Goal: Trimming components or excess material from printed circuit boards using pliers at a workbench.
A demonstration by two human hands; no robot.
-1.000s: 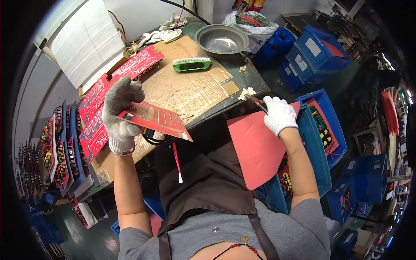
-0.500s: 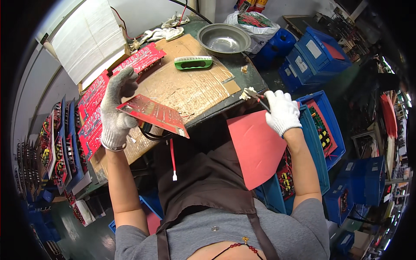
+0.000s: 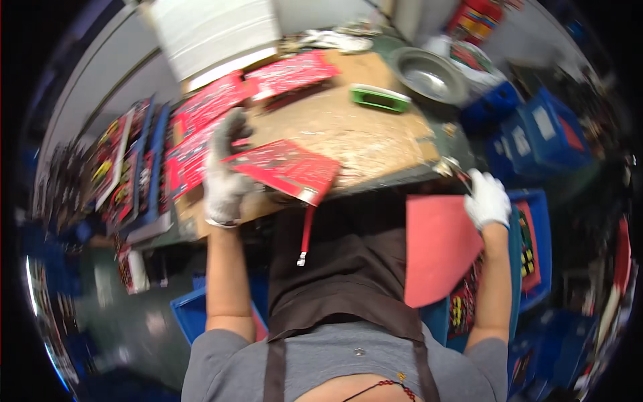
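My gloved left hand [image 3: 226, 175] grips the left edge of a red circuit board [image 3: 289, 167], tilted above the front of the bench. From under the board hangs a red lead [image 3: 308, 234] with a small connector at its end. At the bench's right corner, my gloved right hand [image 3: 487, 201] is closed around a slim tool with dark and red handles, seemingly pliers [image 3: 463, 177]. The tool's tip is blurred beside some pale scraps [image 3: 446, 166]. More red circuit boards [image 3: 213, 100] lie to the left of and beyond my left hand.
Scuffed cardboard [image 3: 382, 144] covers the bench, with a green-handled brush [image 3: 379, 98] on it. A metal bowl [image 3: 429, 75] sits at the back right corner. Boards stand in a rack [image 3: 127, 161] at left. Pink sheet [image 3: 435, 251] and blue crates [image 3: 539, 258] are at right.
The view has turned, so the bench appears shifted to the right, with some blur. My left hand still holds the board and my right hand still holds the tool.
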